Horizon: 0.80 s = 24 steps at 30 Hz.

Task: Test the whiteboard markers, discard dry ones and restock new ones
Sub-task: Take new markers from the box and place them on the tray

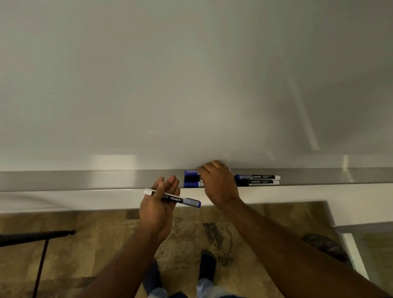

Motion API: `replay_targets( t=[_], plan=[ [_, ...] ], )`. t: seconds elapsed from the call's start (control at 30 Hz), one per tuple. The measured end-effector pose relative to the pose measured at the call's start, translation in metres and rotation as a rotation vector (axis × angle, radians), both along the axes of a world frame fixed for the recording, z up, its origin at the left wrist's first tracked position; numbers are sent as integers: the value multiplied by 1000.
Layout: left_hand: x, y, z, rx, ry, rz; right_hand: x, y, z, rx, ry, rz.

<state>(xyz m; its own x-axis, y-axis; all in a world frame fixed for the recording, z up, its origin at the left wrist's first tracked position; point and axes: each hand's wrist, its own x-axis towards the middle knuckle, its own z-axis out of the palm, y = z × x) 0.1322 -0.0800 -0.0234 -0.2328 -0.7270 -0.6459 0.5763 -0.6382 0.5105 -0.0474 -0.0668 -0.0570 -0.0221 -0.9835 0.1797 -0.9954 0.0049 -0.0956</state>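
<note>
**A:** What is hard to make out?

**B:** Mostly the right hand. Its back faces the camera and its fingers bend down over a bunch of markers on the marker tray. The fingertips are hidden, so I cannot tell whether it grips the markers or only rests on them.

**A:** How many are in the bunch?

**B:** Only cap ends stick out, at the hand's 9 o'clock: two blue with a black one between. The barrels are under the hand, so the full count is unclear.

**A:** Anything cut off?

**B:** The whiteboard runs past the top and both sides of the frame. A black bar at the frame's 8 o'clock is cut by the left edge. A dark shape on the floor at 4 o'clock is too blurred to name.

**A:** And the left hand?

**B:** The left hand is just below the tray, palm up, with its fingers straight and pointing to 12 o'clock. A Camlin marker lies crosswise on the fingers. Its white end points to 9 o'clock and its blue cap reaches past the hand toward 3 o'clock. The fingers are flat, not wrapped round the marker. The thumb is hard to see.

**A:** Any other markers?

**B:** A pair of markers lies side by side on the tray, just beside the right hand at its 3 o'clock. Their blue caps point toward the hand. The right hand sits at 1 o'clock of the left, and the two are apart.
</note>
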Motion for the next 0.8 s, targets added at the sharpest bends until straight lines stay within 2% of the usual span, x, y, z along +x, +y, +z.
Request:
replay_targets(
  t=[0.1,0.27,0.33,0.4,0.47,0.53,0.67,0.8],
  plan=[
    [-2,0,3,-1,0,-3,-2,-2,5,-1,-96,-27],
    [-10,-2,6,11,31,-4,-2,20,37,-129,-644,-295],
    [-16,-2,7,19,51,2,0,36,45,-40,-914,-485],
    [-24,-2,8,23,75,11,5,53,49,148,-1209,-632],
    [-34,-1,10,18,96,9,10,68,51,256,-1428,-668],
    [-43,2,14,7,108,-11,15,77,52,249,-1605,-653],
    [-58,7,15,-15,111,-79,13,71,55,126,-1738,-747],
    [-70,13,12,-56,6,-195,-8,64,57,17,-1907,-801]
  ],
)
